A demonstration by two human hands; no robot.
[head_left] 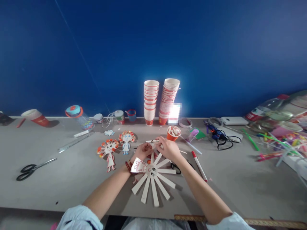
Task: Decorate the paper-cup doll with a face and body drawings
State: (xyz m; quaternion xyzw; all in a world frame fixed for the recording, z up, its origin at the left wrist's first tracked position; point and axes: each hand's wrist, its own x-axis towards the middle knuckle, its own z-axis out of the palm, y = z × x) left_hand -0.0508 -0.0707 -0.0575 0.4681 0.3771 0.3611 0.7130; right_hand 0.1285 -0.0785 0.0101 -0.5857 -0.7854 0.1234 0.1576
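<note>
A paper cup cut into a sunburst of white strips [151, 172], with a drawn face at its middle, lies tilted in front of me. My left hand [144, 151] is closed at the far side of it, fingertips pinching a far strip. Meeting it there, my right hand [168, 149] has its fingers bent together at the same strip's end; the exact contact is partly hidden. A paper body with a red-outlined dress [138, 165] sticks out left of the face, beside my left wrist. Black scissor handles [176, 168] show partly beneath the strips.
Behind my hands stand an orange cup of paper scraps [174, 133] and two tall cup stacks [150, 102]. Two finished paper dolls [110, 155] lie left, with scissors [35, 168] farther out. A red-capped marker [199, 166] lies right, near a glue gun's cord [222, 139].
</note>
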